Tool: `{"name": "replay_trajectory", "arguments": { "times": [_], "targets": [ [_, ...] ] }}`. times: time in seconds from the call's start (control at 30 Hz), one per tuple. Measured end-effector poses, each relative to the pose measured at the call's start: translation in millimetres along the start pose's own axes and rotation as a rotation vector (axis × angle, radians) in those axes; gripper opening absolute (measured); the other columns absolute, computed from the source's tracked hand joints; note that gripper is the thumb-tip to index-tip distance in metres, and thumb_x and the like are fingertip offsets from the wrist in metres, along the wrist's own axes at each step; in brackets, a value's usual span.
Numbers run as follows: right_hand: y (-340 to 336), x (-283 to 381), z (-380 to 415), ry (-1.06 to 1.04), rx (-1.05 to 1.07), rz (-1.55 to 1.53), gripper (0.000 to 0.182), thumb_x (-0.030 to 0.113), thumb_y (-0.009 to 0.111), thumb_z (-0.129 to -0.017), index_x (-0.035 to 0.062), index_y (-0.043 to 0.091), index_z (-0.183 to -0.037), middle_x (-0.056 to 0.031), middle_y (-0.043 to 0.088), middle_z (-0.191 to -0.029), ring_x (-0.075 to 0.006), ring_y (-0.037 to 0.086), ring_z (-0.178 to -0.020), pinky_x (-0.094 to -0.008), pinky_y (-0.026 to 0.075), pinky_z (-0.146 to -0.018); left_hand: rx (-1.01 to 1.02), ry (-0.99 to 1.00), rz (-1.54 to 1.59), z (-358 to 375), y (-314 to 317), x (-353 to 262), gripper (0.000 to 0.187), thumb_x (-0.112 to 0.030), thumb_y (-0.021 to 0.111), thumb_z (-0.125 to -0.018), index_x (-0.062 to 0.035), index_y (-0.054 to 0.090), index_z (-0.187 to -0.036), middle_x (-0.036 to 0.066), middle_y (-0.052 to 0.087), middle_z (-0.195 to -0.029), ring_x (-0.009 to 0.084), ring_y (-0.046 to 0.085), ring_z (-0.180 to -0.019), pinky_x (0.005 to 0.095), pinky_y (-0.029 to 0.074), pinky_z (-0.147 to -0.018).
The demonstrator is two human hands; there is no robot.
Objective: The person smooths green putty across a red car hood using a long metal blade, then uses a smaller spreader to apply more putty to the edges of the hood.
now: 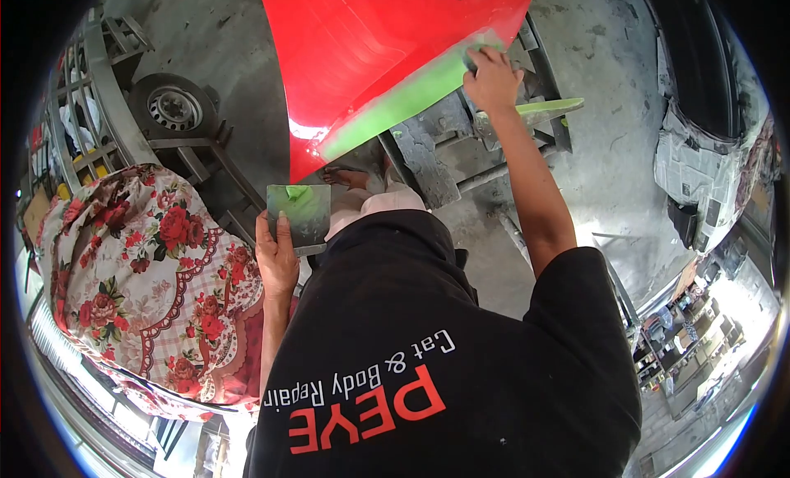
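In my left hand (280, 249) is a flat square plate (300, 219), gripped at its lower left with the thumb on top; a small lump of green putty (303, 192) sits near its far edge. A large red car body panel (387, 50) lies in front of me. Along its near edge runs a smeared band of green putty (403, 101). My right hand (495, 76) is at the right end of this band, its fingers bent around a small dark putty spreader (471, 61), mostly hidden by the fingers.
A metal stand (432, 161) is under the panel, with a green-edged bar (551, 109) jutting right. To the left are a wheel (171, 106), a metal frame (115, 91) and a flowered cloth cover (156, 289). A paper-masked car part (699, 165) stands at right.
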State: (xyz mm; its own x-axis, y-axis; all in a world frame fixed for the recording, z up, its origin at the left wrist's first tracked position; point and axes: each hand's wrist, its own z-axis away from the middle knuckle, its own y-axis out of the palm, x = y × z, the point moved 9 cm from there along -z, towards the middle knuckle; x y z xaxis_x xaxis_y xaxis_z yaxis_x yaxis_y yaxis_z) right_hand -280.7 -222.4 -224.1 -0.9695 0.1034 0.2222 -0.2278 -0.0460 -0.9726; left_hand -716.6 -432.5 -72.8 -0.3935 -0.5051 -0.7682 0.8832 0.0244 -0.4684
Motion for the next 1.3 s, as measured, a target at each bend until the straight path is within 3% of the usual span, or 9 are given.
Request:
{"name": "replay_trajectory", "arguments": {
  "times": [0.07,0.3,0.37,0.5,0.57,0.8,1.23,1.3],
  "targets": [
    [7.4,9.1,20.1,-0.101,0.116,0.045,0.057,0.023,0.067,-0.081,0.0237,0.065,-0.137,-0.0009,0.057,-0.140,-0.0252,0.049,-0.137,-0.0602,0.038,-0.099,-0.001,0.007,0.011,-2.5,3.6,-4.1,0.032,-0.022,0.052,-0.112,0.0043,0.054,-0.130,0.011,0.066,-0.113,0.0132,0.058,-0.102,0.0285,0.049,-0.090],
    [20.4,-3.3,63.2,-0.249,0.125,0.070,0.061,0.022,0.071,-0.077,0.0213,0.066,-0.138,-0.0002,0.055,-0.143,-0.0206,0.044,-0.142,-0.0534,0.037,-0.098,-0.003,-0.014,0.039,-7.4,8.0,-4.3,0.031,-0.021,0.052,-0.112,0.0049,0.054,-0.129,0.011,0.067,-0.110,0.0141,0.059,-0.098,0.0283,0.049,-0.088],
    [27.3,-4.1,64.7,-0.293,0.260,0.060,0.059,0.022,0.069,-0.077,0.0222,0.067,-0.136,-0.0002,0.055,-0.144,-0.0203,0.046,-0.141,-0.0527,0.037,-0.098,0.003,-0.035,-0.002,-6.6,7.6,-8.2,0.031,-0.021,0.052,-0.112,0.0051,0.054,-0.129,0.011,0.067,-0.110,0.0140,0.059,-0.098,0.0282,0.049,-0.088],
    [-7.0,-4.9,38.1,-0.195,0.083,0.022,0.056,0.023,0.069,-0.078,0.0237,0.069,-0.135,-0.0010,0.055,-0.145,-0.0201,0.047,-0.141,-0.0524,0.037,-0.099,-0.002,-0.005,-0.003,-7.2,5.5,-10.5,0.031,-0.020,0.052,-0.111,0.0052,0.054,-0.129,0.011,0.067,-0.111,0.0142,0.059,-0.100,0.0284,0.049,-0.089],
    [-26.9,-5.9,10.6,-0.295,-0.166,-0.001,0.053,0.021,0.068,-0.077,0.0238,0.070,-0.130,-0.0023,0.057,-0.139,-0.0223,0.049,-0.139,-0.0533,0.038,-0.097,0.013,-0.005,0.015,-6.3,7.2,-4.4,0.031,-0.020,0.052,-0.111,0.0051,0.054,-0.129,0.011,0.066,-0.111,0.0142,0.058,-0.100,0.0286,0.049,-0.089],
    [-18.6,-14.3,-33.3,-0.297,0.005,0.092,0.055,0.016,0.067,-0.079,0.0259,0.069,-0.133,0.0019,0.056,-0.147,-0.0188,0.045,-0.144,-0.0487,0.037,-0.100,0.011,-0.071,-0.010,-6.4,4.7,-0.1,0.031,-0.021,0.051,-0.112,0.0051,0.054,-0.129,0.011,0.067,-0.111,0.0148,0.059,-0.100,0.0293,0.049,-0.089],
    [10.5,-57.0,29.7,-0.248,0.101,0.034,0.061,0.015,0.068,-0.080,0.0267,0.065,-0.140,-0.0008,0.051,-0.152,-0.0213,0.037,-0.150,-0.0545,0.037,-0.105,0.028,-0.084,-0.006,-10.9,9.4,-7.5,0.030,-0.021,0.051,-0.112,0.0039,0.055,-0.129,0.012,0.068,-0.110,0.0151,0.060,-0.099,0.0299,0.050,-0.088],
    [16.6,-59.2,35.0,-0.255,0.218,0.007,0.061,0.018,0.068,-0.081,0.0275,0.062,-0.141,-0.0018,0.050,-0.151,-0.0234,0.039,-0.148,-0.0604,0.035,-0.106,0.026,-0.001,0.000,-10.4,10.1,-14.2,0.031,-0.021,0.051,-0.111,0.0040,0.054,-0.129,0.013,0.068,-0.109,0.0151,0.060,-0.099,0.0300,0.050,-0.087]
  ]
}}
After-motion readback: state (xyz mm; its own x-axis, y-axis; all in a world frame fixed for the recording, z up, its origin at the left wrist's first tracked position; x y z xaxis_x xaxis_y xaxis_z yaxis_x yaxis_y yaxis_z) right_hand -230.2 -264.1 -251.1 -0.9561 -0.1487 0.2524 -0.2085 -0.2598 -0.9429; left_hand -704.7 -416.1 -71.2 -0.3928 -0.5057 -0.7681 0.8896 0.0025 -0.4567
